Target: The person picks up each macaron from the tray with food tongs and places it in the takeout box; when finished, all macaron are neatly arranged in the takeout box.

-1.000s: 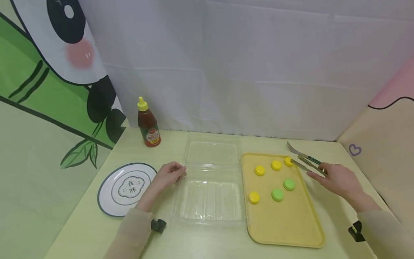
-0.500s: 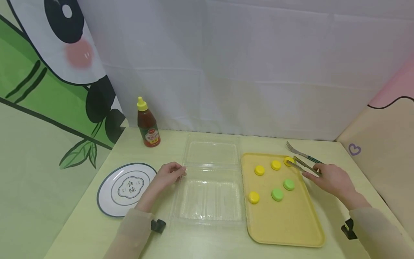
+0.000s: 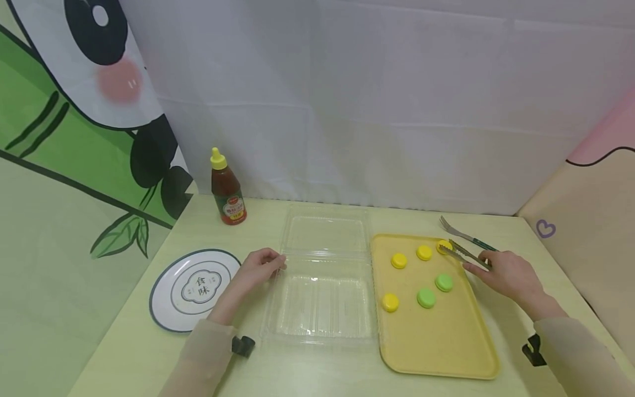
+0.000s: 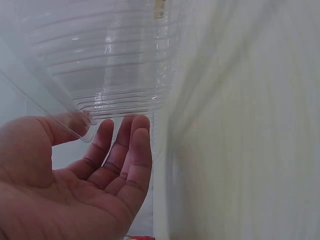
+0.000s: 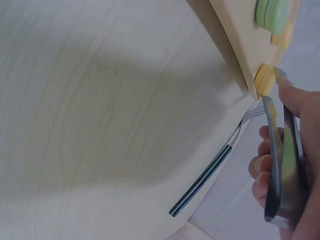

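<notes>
My right hand (image 3: 513,277) grips metal tongs (image 3: 471,256), their serrated tips parted around a yellow macaron (image 3: 443,246) at the far right corner of the yellow tray (image 3: 436,350). In the right wrist view, one tip of the tongs (image 5: 277,187) stands on either side of that yellow macaron (image 5: 265,80). Other yellow macarons (image 3: 399,261) and two green macarons (image 3: 426,298) lie on the tray. My left hand (image 3: 258,268) pinches the left rim of an opened clear plastic clamshell container (image 3: 322,303); in the left wrist view, the thumb is at the container's rim (image 4: 82,127), the fingers below.
A fork (image 3: 466,234) with a green handle lies beyond the tray's right corner, close to my right hand. Left of the container sits a white plate (image 3: 168,298) with a dark rim. Behind it stands a sauce bottle (image 3: 228,193) with a yellow cap. A white cloth (image 3: 347,110) hangs behind the table.
My right hand has moved left with the tongs, bringing their tips from the tray's edge to around the corner yellow macaron. My left hand has stayed at the container's rim.
</notes>
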Tool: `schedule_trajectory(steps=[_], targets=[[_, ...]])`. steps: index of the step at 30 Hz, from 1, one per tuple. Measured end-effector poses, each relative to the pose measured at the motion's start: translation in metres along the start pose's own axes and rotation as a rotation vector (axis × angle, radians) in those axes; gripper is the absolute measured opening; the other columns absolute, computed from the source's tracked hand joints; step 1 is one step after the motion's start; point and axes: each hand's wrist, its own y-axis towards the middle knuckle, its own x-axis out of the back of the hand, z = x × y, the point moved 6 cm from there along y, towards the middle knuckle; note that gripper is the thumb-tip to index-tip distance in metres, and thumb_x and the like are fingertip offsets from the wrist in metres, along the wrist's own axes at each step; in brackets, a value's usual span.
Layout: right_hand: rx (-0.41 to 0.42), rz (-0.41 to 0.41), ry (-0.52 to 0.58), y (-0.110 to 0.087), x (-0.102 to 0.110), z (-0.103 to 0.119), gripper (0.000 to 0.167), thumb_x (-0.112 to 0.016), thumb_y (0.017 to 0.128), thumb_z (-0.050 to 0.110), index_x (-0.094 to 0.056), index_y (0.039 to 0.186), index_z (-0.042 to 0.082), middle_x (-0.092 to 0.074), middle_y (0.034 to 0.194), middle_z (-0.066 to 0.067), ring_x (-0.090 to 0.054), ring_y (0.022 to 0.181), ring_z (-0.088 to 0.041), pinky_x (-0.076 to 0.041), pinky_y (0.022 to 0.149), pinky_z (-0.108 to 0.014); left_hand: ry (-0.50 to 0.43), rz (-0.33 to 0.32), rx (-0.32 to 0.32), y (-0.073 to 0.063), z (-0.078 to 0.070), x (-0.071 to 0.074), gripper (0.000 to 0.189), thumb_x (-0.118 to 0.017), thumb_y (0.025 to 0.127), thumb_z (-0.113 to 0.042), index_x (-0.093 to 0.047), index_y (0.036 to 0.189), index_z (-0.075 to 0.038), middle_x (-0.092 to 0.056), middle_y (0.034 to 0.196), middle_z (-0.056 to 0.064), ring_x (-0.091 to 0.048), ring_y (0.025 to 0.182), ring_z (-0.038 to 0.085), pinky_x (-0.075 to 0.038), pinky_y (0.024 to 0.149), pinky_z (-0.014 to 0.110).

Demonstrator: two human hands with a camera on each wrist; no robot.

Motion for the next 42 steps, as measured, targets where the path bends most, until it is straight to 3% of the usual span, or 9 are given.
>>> schedule_trajectory(steps=[7, 17, 42], targets=[[0.0, 0.002, 0.001, 0.0, 0.0, 0.001, 0.041, -0.065, 0.094, 0.048, -0.064, 0.09, 0.008, -0.043, 0.059, 0.003, -0.04, 0.055, -0.016, -0.028, 0.049, -0.033, -0.002, 0.002, 0.005, 0.0, 0.001, 0.0, 0.026, -0.059, 0.101, -0.027, -0.066, 0.103, -0.002, -0.067, 0.093, 0.008, -0.056, 0.082, 0.02, -0.046, 0.072, 0.031], [0.008, 0.009, 0.005, 0.001, -0.001, 0.0, 0.045, -0.065, 0.094, 0.047, -0.07, 0.099, 0.002, -0.054, 0.063, 0.004, -0.045, 0.056, -0.016, -0.035, 0.05, -0.033, 0.003, 0.003, -0.001, 0.0, -0.001, 0.0, 0.025, -0.059, 0.101, -0.026, -0.066, 0.103, -0.002, -0.067, 0.092, 0.008, -0.056, 0.082, 0.02, -0.046, 0.071, 0.031], [0.087, -0.047, 0.003, 0.001, 0.014, 0.013, 0.036, -0.065, 0.096, 0.042, -0.056, 0.073, 0.016, -0.034, 0.055, 0.006, -0.034, 0.052, -0.013, -0.024, 0.05, -0.031, 0.007, -0.001, 0.011, 0.0, 0.0, 0.0, 0.027, -0.058, 0.101, -0.028, -0.066, 0.102, -0.003, -0.066, 0.091, 0.007, -0.056, 0.081, 0.02, -0.045, 0.071, 0.031]])
